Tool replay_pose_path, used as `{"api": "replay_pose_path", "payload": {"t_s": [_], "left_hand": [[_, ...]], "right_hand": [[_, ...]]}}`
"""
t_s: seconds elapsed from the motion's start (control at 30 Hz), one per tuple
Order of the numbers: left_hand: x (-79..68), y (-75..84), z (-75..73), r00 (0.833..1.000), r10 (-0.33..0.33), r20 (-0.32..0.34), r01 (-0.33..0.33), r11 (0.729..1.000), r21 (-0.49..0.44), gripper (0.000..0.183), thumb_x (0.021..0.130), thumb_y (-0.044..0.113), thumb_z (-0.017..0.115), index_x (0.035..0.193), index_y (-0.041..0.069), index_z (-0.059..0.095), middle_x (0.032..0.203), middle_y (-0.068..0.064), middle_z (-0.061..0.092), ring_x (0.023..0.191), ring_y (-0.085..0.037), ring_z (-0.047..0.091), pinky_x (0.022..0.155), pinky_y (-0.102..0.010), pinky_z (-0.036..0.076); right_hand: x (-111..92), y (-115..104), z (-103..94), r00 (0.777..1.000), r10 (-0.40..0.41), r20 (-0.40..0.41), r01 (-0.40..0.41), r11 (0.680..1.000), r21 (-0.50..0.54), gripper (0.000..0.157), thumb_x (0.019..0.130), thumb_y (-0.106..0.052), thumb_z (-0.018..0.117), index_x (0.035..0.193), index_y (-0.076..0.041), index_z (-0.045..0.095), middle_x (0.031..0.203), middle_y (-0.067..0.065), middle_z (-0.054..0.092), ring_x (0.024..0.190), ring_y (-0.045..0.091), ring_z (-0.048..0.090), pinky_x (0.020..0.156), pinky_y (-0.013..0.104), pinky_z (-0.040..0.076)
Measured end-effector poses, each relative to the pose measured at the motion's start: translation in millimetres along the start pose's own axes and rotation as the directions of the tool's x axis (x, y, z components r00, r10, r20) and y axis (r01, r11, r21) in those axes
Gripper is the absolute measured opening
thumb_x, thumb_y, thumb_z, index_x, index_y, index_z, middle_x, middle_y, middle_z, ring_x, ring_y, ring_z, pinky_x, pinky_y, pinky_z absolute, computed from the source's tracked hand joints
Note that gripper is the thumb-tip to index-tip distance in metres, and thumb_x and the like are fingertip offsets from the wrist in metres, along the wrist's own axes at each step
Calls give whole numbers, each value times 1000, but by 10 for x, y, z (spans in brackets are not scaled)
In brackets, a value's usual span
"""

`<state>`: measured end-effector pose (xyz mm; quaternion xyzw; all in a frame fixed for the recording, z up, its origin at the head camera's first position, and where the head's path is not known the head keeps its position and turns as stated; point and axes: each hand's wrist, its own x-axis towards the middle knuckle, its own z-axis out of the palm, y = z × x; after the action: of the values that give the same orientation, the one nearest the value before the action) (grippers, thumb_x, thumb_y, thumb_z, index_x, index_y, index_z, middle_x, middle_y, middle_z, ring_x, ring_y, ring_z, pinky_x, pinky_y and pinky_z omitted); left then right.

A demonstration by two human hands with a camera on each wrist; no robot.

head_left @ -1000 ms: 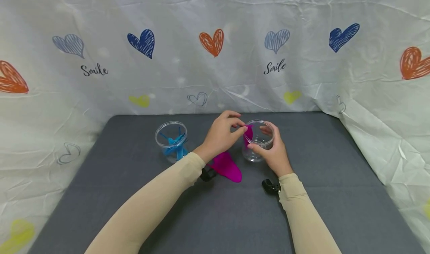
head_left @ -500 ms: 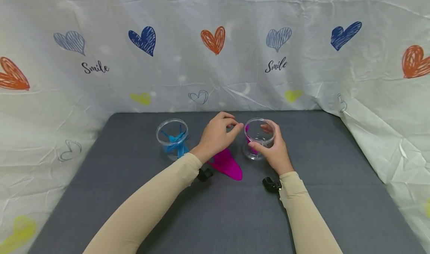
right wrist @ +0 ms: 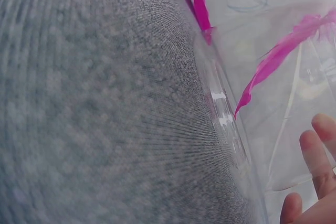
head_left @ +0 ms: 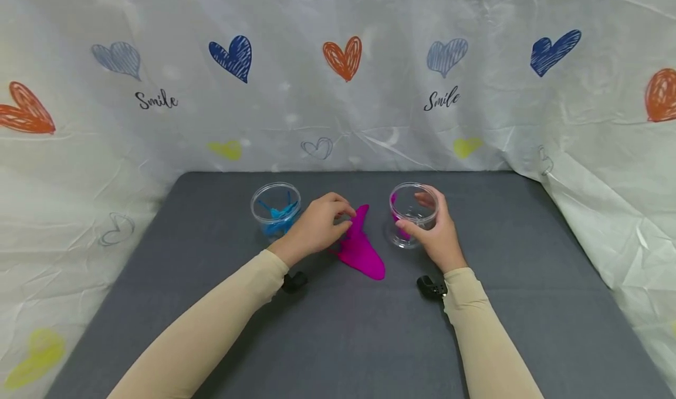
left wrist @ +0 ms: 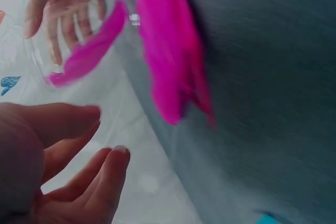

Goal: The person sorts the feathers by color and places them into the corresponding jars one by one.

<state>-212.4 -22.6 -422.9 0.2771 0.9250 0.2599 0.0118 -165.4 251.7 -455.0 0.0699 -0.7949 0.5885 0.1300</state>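
Note:
My right hand [head_left: 437, 234] grips an upright clear jar [head_left: 404, 243] from its right side, fingers behind and thumb in front. Inside that jar, against its left wall, leans one magenta feather-like piece [left wrist: 86, 59]; its frayed edges show in the right wrist view. My left hand [head_left: 318, 222] hovers over the table with thumb and fingers apart and nothing between them. Beside its fingertips lie magenta feather-like pieces [head_left: 364, 257], overlapping on the dark cloth. To its left a second clear jar [head_left: 275, 220] stands with blue pieces [head_left: 280, 226] inside, partly hidden by the hand.
A dark grey cloth [head_left: 348, 340] covers the table. Behind and at both sides hangs a pale curtain [head_left: 285, 117] printed with hearts and "Smile". Black straps [head_left: 430, 287] sit at both wrists.
My left hand has let go of a magenta piece at the jar's rim and moved left, uncovering the magenta pieces on the table. The piece has dropped lower into the jar; the right hand keeps its grip.

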Motion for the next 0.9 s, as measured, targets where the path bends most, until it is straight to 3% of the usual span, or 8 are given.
{"api": "replay_pose_path", "payload": {"t_s": [0.13,0.27,0.7,0.9], "left_hand": [[-92,-103,9,996,18,90,-23,998,55,18,95,18,70,112,13,76,131,-5,59,113,-22,65,91,-35,58],[-149,-178,40,990,30,136,-42,996,84,17,94,18,72,109,14,77,129,-5,60,117,-23,62,95,-36,56],[-220,-275,171,991,1,132,-11,997,74,15,93,13,73,108,13,78,130,-8,59,118,-24,61,99,-38,54],[-200,-295,196,994,20,111,-30,995,91,9,93,15,73,102,14,78,130,-8,59,118,-24,61,100,-38,54]], "right_hand": [[-6,5,-19,1000,4,-10,-4,1000,-15,88,81,-27,87,152,-20,35,146,13,52,140,30,45,117,58,34],[-6,16,-15,1000,7,-15,-8,1000,-22,88,81,-27,87,152,-20,35,146,13,52,140,29,45,117,57,34],[-15,28,38,1000,13,2,-13,1000,-5,90,80,-27,87,152,-17,35,146,13,52,141,29,45,118,56,33],[3,33,19,1000,5,-7,-5,1000,-16,89,80,-27,87,152,-19,35,145,10,53,140,28,46,117,55,34]]}}
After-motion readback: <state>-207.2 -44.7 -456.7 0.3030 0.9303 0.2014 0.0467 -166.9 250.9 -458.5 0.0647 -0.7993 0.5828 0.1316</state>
